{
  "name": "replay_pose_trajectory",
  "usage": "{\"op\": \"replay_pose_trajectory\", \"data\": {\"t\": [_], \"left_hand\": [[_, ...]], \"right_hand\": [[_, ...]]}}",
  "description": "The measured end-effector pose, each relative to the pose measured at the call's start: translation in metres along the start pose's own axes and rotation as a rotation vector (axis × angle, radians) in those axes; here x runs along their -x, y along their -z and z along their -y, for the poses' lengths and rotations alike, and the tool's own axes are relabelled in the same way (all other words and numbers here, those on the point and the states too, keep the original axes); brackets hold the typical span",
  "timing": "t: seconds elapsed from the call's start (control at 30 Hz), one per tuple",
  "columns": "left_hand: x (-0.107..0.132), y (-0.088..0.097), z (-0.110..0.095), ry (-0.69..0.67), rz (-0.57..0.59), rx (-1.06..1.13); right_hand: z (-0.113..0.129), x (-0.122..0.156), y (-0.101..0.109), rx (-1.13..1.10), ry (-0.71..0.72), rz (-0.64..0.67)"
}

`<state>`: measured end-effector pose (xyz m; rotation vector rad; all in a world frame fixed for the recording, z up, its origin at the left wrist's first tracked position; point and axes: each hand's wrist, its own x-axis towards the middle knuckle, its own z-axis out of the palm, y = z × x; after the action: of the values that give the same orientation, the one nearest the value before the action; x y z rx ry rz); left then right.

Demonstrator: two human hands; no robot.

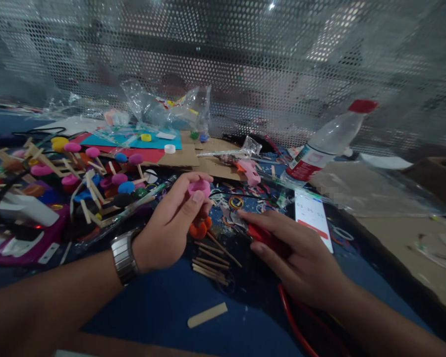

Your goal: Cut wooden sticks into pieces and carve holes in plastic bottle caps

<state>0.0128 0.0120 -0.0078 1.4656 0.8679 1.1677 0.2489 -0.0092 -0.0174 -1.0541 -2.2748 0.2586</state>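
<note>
My left hand point(171, 225), with a metal watch on the wrist, is closed round a pink bottle cap point(199, 187), held just above the table; an orange piece point(199, 229) shows below its fingers. My right hand point(295, 255) rests on the dark table with its fingers closed over a red tool point(260, 234), and a red cord point(293, 322) runs back from under the hand. Thin wooden sticks point(210, 260) lie between the two hands.
A heap of coloured caps on wooden sticks point(85, 176) fills the left. A flat wooden stick point(207, 315) lies near me. A plastic bottle with a red cap point(329, 141), a lit phone point(312, 214), a pink glue gun point(250, 171), rubber bands, plastic bags and cardboard lie beyond. A perforated metal screen stands behind.
</note>
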Motion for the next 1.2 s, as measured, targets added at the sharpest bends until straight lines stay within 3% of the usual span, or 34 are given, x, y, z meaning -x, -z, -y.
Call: {"op": "replay_pose_trajectory", "data": {"t": [0.13, 0.37, 0.6, 0.83, 1.03, 1.2], "left_hand": [[0.0014, 0.0021, 0.0010, 0.000, 0.038, 0.015], [0.0039, 0.0025, -0.0038, 0.001, 0.072, -0.148], [0.0043, 0.0024, -0.0051, 0.029, 0.113, -0.123], [0.0041, 0.0038, -0.0053, -0.063, 0.150, -0.251], [0.0054, 0.0018, -0.0029, -0.096, 0.099, -0.377], [0.0054, 0.0005, -0.0011, -0.055, 0.083, -0.256]], "right_hand": [[0.0007, -0.0009, 0.0002, -0.023, 0.014, 0.014], [0.0006, -0.0028, -0.0004, -0.029, 0.029, 0.034], [0.0009, -0.0034, 0.0001, -0.043, 0.062, 0.041], [0.0007, -0.0027, -0.0002, -0.043, 0.070, 0.048], [0.0009, -0.0018, -0.0007, -0.034, 0.053, 0.043], [-0.0001, -0.0008, -0.0009, -0.004, 0.047, 0.031]]}}
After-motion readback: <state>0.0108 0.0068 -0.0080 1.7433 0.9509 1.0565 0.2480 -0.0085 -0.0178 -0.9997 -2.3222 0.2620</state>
